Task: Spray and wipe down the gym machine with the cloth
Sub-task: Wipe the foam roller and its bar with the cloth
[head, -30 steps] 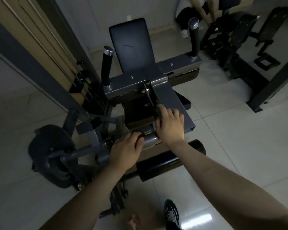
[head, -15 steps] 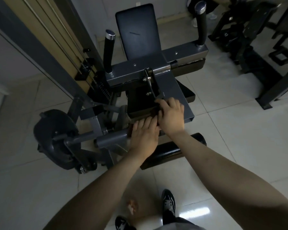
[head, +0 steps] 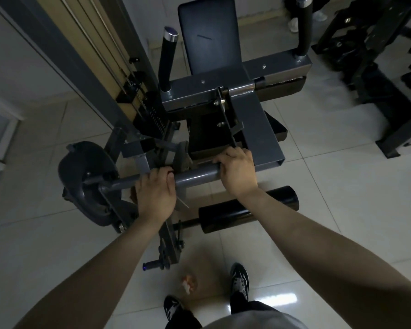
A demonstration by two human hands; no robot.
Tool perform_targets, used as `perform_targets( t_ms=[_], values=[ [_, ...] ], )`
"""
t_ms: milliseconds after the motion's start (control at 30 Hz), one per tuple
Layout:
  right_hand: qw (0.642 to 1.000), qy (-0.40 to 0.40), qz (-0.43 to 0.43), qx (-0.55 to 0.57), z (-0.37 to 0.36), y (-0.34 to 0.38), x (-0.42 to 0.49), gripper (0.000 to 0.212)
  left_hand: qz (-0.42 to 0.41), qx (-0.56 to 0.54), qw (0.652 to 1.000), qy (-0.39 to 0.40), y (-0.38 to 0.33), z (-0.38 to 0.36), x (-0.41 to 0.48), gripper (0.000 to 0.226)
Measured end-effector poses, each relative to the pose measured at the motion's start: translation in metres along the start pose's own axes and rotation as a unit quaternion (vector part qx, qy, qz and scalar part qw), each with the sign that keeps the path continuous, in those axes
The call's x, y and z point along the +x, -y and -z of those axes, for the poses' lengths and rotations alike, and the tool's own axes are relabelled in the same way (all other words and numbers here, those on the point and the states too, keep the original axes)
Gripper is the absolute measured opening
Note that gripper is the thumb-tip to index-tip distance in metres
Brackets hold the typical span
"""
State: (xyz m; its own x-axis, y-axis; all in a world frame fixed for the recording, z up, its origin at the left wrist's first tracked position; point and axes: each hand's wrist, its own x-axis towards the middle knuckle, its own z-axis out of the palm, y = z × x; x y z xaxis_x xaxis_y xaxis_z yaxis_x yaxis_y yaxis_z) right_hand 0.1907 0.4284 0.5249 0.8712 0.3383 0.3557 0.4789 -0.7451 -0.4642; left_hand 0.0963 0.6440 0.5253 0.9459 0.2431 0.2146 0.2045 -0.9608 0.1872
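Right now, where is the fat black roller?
The black roller sits right of centre in the head view, just below the grey bar that the right hand grips, ahead of the right shoe.

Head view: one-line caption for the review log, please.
Standing over the gym machine, left hand and right hand grip its grey crossbar.
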Motion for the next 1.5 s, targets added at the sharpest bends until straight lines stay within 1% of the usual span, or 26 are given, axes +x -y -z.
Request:
perform_targets(
  t_ms=[33,100,200,300,367,400,467,500,533,633,733,833,900,1000,1033,1133,1200,1267,1367,1500],
  values=[
    [1.000,0.002,-0.001,0.000,0.001,0.000,0.000,0.019,0.004,-0.003,1.000,-0.007,-0.012,-0.002,-0.004,0.029],
    [1.000,0.004,-0.006,-0.006,0.001,0.002,-0.001,0.018,-0.013,-0.010,1.000,-0.011,-0.037,-0.008,-0.013,0.032],
    [1.000,0.014,-0.015,-0.011,0.003,0.003,0.000,0.019,-0.042,-0.018,0.999,0.010,-0.073,-0.016,-0.017,0.043],
    [0.999,0.016,-0.035,-0.005,0.004,0.004,0.003,0.016,-0.077,-0.019,0.996,0.029,-0.111,-0.022,-0.017,0.060],
    [0.999,0.002,-0.054,0.002,0.004,0.004,0.002,0.023,-0.086,-0.023,0.996,0.030,-0.119,-0.021,-0.017,0.065],
    [0.998,0.000,-0.056,-0.001,0.005,0.005,0.000,0.027,-0.101,-0.024,0.994,0.033,-0.114,-0.018,-0.018,0.062],
    [0.998,0.002,-0.059,-0.017,0.007,0.007,-0.002,0.024,-0.149,-0.018,0.988,0.039,-0.089,-0.012,-0.019,0.055],
    [0.998,0.013,-0.060,-0.028,0.008,0.010,-0.003,0.021,-0.160,-0.015,0.986,0.041,-0.072,-0.008,-0.018,0.054],
    [0.996,0.031,-0.066,-0.044,0.010,0.012,-0.003,0.024,-0.158,-0.013,0.986,0.041,-0.058,-0.003,-0.018,0.052],
    [0.990,0.088,-0.051,-0.102,0.015,0.024,0.001,0.033,-0.101,-0.019,0.994,0.043,-0.016,0.011,-0.023,0.046],
    [0.985,0.108,-0.033,-0.128,0.014,0.030,0.004,0.037,-0.038,-0.036,0.997,0.052,0.008,0.019,-0.029,0.043],
    [0.989,0.113,-0.025,-0.087,0.009,0.037,0.003,0.035,0.019,-0.060,0.997,0.036,0.006,0.021,-0.035,0.034],
    [0.992,0.109,-0.032,-0.052,0.007,0.041,0.003,0.030,0.030,-0.076,0.997,0.017,-0.005,0.019,-0.037,0.023],
    [0.993,0.099,-0.041,-0.037,0.008,0.042,0.005,0.024,0.018,-0.076,0.997,0.010,-0.028,0.019,-0.034,0.011],
    [0.993,0.098,-0.045,-0.036,0.010,0.042,0.007,0.022,0.002,-0.076,0.997,0.017,-0.038,0.018,-0.030,0.012],
    [0.992,0.101,-0.067,-0.017,0.015,0.042,0.011,0.020,-0.080,-0.059,0.994,0.050,-0.076,0.010,-0.018,0.017],
    [0.991,0.103,-0.090,-0.004,0.018,0.039,0.013,0.020,-0.095,-0.049,0.993,0.056,-0.094,0.006,-0.011,0.020],
    [0.990,0.102,-0.099,-0.001,0.020,0.037,0.015,0.020,-0.109,-0.050,0.991,0.059,-0.093,0.006,-0.008,0.020],
    [0.990,0.103,-0.095,-0.016,0.021,0.039,0.014,0.017,-0.135,-0.047,0.989,0.050,-0.070,0.010,-0.009,0.020],
    [0.990,0.102,-0.070,-0.071,0.018,0.050,0.013,0.021,-0.106,-0.034,0.993,0.041,-0.035,0.018,-0.018,0.024]
  ],
)
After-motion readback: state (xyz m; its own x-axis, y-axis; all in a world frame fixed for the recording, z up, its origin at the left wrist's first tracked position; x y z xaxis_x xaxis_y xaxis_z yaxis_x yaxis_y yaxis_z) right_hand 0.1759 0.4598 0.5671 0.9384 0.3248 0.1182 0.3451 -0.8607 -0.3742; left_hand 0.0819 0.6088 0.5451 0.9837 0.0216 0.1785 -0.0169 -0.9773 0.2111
